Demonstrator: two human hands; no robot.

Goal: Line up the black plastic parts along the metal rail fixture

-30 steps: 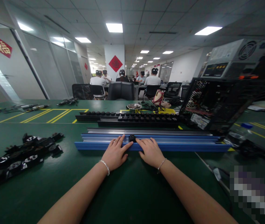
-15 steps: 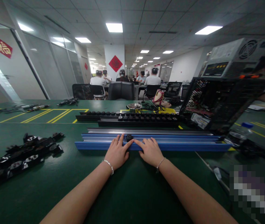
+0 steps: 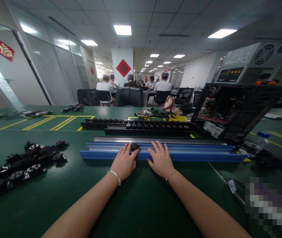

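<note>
Left hand [image 3: 124, 164] has the black block [image 3: 135, 146] between thumb and index, can't tell if pinched. Right hand [image 3: 161, 161] is spread, clear of it.

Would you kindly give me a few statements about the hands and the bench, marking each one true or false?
1. The left hand is nearer than the right hand to the small black part in the blue rail. True.
2. The right hand is closed around the small black part. False: it is spread at the blue rail, apart from that part.
3. Loose black parts lie to the left of the blue rail. True.
4. The metal bowl stands between the person and the blue rail. False: it is beyond the rail.
</note>
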